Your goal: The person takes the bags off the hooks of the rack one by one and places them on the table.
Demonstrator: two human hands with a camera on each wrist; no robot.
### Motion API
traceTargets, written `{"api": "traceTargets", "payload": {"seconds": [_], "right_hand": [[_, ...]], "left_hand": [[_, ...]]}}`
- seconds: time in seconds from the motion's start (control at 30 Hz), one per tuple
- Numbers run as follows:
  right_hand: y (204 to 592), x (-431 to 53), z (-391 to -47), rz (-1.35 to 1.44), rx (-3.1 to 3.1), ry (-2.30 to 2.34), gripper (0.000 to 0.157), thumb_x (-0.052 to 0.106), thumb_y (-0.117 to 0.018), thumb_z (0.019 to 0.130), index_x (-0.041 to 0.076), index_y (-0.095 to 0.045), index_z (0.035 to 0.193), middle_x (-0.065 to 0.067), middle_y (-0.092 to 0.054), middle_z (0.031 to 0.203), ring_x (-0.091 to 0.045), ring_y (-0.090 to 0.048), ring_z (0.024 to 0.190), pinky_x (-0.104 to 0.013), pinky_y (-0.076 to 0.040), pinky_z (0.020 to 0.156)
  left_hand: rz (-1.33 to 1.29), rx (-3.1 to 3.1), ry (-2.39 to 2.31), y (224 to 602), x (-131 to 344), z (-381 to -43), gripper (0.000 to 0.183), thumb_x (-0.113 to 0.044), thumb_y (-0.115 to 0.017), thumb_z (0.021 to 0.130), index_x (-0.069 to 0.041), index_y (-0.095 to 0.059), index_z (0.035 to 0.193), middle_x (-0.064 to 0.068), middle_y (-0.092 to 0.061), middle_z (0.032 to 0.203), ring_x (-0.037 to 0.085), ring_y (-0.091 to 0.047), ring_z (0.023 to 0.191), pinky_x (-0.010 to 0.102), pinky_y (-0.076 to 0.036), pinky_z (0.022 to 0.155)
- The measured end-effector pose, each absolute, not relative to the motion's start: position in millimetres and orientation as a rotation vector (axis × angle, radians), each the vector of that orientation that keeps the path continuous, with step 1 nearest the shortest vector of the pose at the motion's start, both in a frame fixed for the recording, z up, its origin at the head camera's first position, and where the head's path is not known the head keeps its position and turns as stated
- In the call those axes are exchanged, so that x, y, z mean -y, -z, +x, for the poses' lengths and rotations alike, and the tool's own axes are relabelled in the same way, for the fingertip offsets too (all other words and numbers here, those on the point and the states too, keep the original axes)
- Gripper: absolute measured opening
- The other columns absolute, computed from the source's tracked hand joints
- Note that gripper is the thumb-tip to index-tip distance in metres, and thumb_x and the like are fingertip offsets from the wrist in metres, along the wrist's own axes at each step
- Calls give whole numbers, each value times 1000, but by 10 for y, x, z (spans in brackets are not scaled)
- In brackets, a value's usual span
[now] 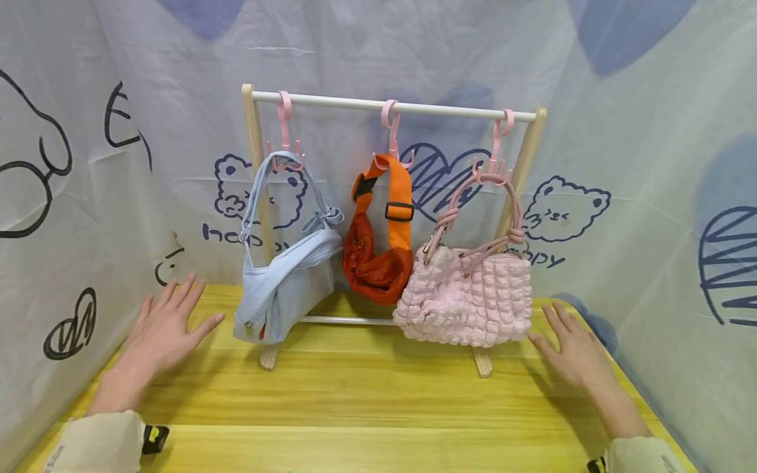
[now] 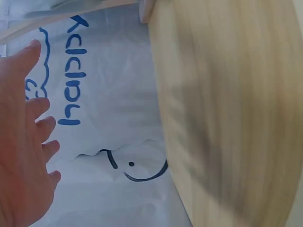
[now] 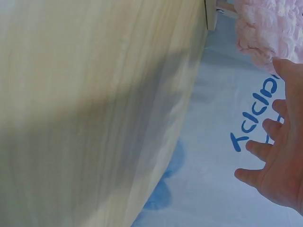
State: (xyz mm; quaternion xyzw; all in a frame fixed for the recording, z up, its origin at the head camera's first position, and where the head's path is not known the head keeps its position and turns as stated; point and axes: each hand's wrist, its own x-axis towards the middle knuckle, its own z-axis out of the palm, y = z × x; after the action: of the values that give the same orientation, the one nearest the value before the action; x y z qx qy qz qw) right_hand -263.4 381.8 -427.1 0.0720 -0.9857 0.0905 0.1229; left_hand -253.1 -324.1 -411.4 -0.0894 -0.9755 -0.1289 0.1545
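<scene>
Three bags hang from pink hooks on a small rack. The light blue shoulder bag (image 1: 290, 282) is on the left, the orange-red waist bag (image 1: 378, 263) in the middle, and the pink puffy handbag (image 1: 473, 295) on the right. To the left of the blue bag, the left hand (image 1: 162, 332) is held over the table with fingers spread, holding nothing. The right hand (image 1: 573, 351) is beside the pink handbag, fingers extended and holding nothing. In the right wrist view its thumb appears close to the pink handbag (image 3: 270, 30); whether they touch, I cannot tell.
The rack has a white top bar (image 1: 343, 102), wooden side posts and a low white crossbar (image 1: 349, 320). It stands on a yellow wood-grain table (image 1: 355, 401). A pale cloth (image 1: 367, 39) with blue and black drawings surrounds the table at the back and sides.
</scene>
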Motion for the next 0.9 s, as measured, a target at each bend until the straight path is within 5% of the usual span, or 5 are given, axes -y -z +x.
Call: {"api": "traceTargets", "payload": {"seconds": [0.6,0.9], "right_hand": [[4052,-3570,-2552,223,2591,-327,69,39,-53,108,5,-28,164,-25,-28,166,-58,-40,136,-74,-35,106],[3913,-3367,-2530,293,2400,-394,63,29,-61,104,4,-41,158,-17,-33,167,-55,-45,135,-71,-39,104]], "left_hand": [[-313,2590,375,3855,3126,-2471,80,-52,-49,107,-8,-19,166,16,-12,173,45,-18,156,59,1,126],[-344,2433,439,3692,3021,-2447,75,-49,-55,106,-11,-29,165,9,-22,172,41,-29,153,56,-11,127]]}}
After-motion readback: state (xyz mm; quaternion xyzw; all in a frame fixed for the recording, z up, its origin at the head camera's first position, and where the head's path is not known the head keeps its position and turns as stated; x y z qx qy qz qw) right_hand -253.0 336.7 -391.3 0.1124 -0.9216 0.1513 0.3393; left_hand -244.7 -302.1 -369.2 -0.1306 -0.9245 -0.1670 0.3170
